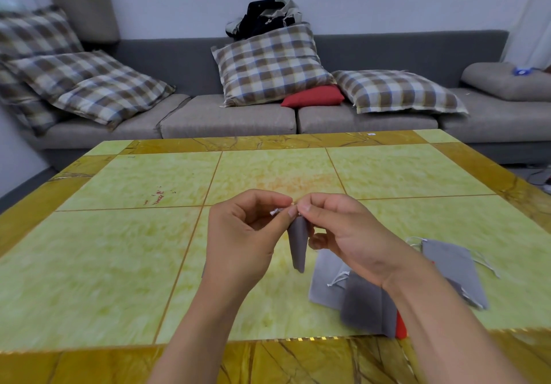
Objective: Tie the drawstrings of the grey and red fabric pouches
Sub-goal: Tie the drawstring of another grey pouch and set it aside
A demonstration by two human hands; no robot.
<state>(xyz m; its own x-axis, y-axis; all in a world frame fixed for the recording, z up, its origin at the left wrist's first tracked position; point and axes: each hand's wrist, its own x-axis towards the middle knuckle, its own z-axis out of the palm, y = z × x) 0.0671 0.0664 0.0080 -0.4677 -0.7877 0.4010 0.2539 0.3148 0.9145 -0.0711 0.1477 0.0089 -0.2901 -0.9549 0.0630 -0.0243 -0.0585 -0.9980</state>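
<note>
left hand [238,243]: pinches white drawstring [275,211] at pouch mouth | right hand [348,234]: pinches same string, fingertips meeting left | grey pouch [299,246]: hangs between hands, above bench [134,249] | pile of grey pouches [366,306]: on bench, under right wrist, red pouch [401,328] beneath

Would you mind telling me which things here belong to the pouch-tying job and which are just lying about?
Part of the job:
- grey pouch hanging from both hands
- its white drawstring, pinched by left hand and right hand
- pile of grey pouches on the table
- red pouch under the pile

Lying about:
- plaid cushions
- red cushion
- sofa
</note>
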